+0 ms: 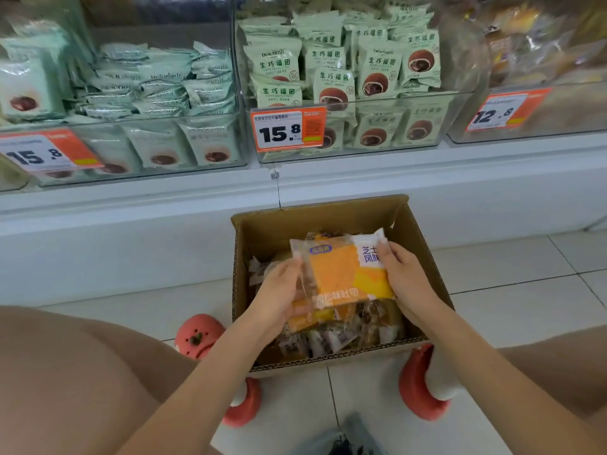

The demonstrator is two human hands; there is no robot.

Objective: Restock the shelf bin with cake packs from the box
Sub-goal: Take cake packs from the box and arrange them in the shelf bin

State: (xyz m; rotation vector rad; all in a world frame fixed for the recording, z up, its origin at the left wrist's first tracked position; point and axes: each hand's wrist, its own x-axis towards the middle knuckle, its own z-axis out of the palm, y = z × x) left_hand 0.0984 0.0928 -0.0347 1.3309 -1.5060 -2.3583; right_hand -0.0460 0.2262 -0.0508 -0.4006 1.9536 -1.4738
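Both hands' fingers (297,267) pinch cake pack (345,270) between them

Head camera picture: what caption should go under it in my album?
Both hands, left and right, lift orange cake packs from a cardboard box below shelf bins.

Bright, even light; wide-angle bowing and blur at the edges, glare on the bin fronts (404,124)

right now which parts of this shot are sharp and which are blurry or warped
Head view: the orange cake pack held by the left hand and right hand over the cardboard box is sharp; the middle 15.8 price tag reads clearly; the right-hand bin and the left-hand bin smear; the wide lens bows the shelf edge.
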